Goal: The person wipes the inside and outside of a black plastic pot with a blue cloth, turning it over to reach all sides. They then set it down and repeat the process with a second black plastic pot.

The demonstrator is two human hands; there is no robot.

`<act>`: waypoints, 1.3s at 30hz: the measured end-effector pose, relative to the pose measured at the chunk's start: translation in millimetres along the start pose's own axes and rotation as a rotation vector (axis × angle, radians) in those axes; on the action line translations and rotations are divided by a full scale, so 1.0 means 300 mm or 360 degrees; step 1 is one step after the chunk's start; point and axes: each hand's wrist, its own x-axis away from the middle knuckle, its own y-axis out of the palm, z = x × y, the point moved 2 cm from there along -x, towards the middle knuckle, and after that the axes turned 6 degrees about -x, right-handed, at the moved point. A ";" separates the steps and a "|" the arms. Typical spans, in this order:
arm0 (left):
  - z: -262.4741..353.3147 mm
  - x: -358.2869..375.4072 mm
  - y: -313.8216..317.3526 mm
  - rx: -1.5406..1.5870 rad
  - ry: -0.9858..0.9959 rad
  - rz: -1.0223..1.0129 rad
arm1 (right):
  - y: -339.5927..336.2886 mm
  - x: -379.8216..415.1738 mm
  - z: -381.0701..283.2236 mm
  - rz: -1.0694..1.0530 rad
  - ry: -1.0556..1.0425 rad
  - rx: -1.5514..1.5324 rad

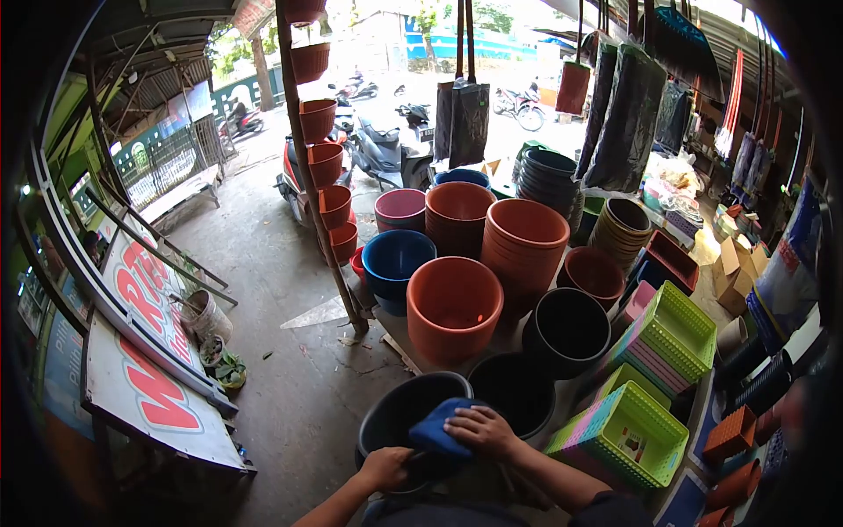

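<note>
In front of me is a large black plastic pot (379,420). My left hand (387,469) is closed on the pot's near rim. My right hand (484,430) presses a folded blue cloth (436,428) over the right part of the same pot, fingers curled on top of it. Part of the pot's rim and inside is covered by the cloth and my hands. Just right of it stands a second black pot (525,386), partly behind my right hand. Beyond these is an orange pot (455,303).
Stacked orange pots (525,237), a blue pot (397,263) and a black pot (571,327) stand ahead. Green plastic baskets (632,430) are at the right. A post (307,167) carries hanging pots. A sign board (158,395) leans at left; parked motorbikes (382,149) stand beyond.
</note>
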 end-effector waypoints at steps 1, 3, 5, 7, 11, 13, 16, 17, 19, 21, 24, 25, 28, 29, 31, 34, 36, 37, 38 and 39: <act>0.000 -0.005 -0.001 0.0120 -0.0074 0.0112 | -0.018 -0.025 0.001 0.0063 0.0095 0.0032; -0.001 -0.015 0.023 0.0445 -0.0137 0.0133 | -0.017 -0.038 0.010 0.0105 0.0231 0.0054; -0.007 -0.029 0.017 0.0772 -0.0200 0.0158 | -0.049 -0.051 -0.057 0.0039 0.0359 0.0113; -0.019 -0.036 -0.002 0.1701 -0.0547 0.0216 | -0.007 -0.032 -0.120 -0.0120 0.0453 0.0134; 0.016 -0.028 -0.084 0.2354 -0.0766 0.0205 | -0.012 -0.081 -0.263 -0.0376 0.0148 -0.0077; 0.036 -0.020 -0.078 0.2075 -0.0721 0.0247 | 0.007 -0.098 -0.298 -0.0628 0.0122 0.0002; 0.045 -0.013 -0.106 0.1823 -0.0632 0.0288 | -0.024 -0.146 -0.237 -0.0591 0.0081 -0.0175; 0.042 -0.010 -0.117 0.1859 -0.0599 0.0281 | -0.045 -0.168 -0.226 -0.0560 0.0089 -0.0248; 0.014 0.006 -0.145 0.1843 -0.0574 0.0227 | -0.083 -0.211 -0.203 -0.0559 0.0059 -0.0253; -0.005 0.018 -0.178 0.1831 -0.0544 0.0173 | -0.139 -0.261 -0.180 -0.0485 0.0061 -0.0355; -0.034 0.049 -0.214 0.1881 -0.0488 0.0169 | -0.206 -0.327 -0.124 -0.0532 0.0166 -0.0488; -0.062 0.055 -0.214 0.1817 -0.0440 0.0230 | -0.231 -0.340 -0.101 -0.0401 0.0179 -0.0558; -0.154 0.079 -0.184 0.1870 -0.0415 0.0352 | -0.224 -0.352 0.049 -0.0113 0.0239 -0.1145; -0.162 0.087 -0.184 0.1990 -0.0432 0.0408 | -0.206 -0.345 0.096 -0.0062 0.0486 -0.1595; -0.147 0.116 -0.213 0.2145 -0.0454 0.0480 | -0.194 -0.306 0.139 0.0032 0.1283 -0.2374; -0.067 0.151 -0.300 0.2419 -0.0462 0.0625 | -0.121 -0.201 0.179 0.0142 0.1883 -0.2659; -0.069 0.149 -0.315 0.2535 -0.0436 0.0708 | -0.054 -0.145 0.164 0.0454 0.1947 -0.3264; -0.086 0.155 -0.292 0.2677 -0.0383 0.0688 | 0.003 -0.102 0.173 0.0505 0.2119 -0.3236; -0.093 0.159 -0.276 0.2821 -0.0333 0.0662 | 0.076 -0.057 0.167 0.0509 0.2127 -0.3235; -0.085 0.153 -0.273 0.2826 -0.0336 0.0656 | 0.144 -0.020 0.164 0.0797 0.1655 -0.3249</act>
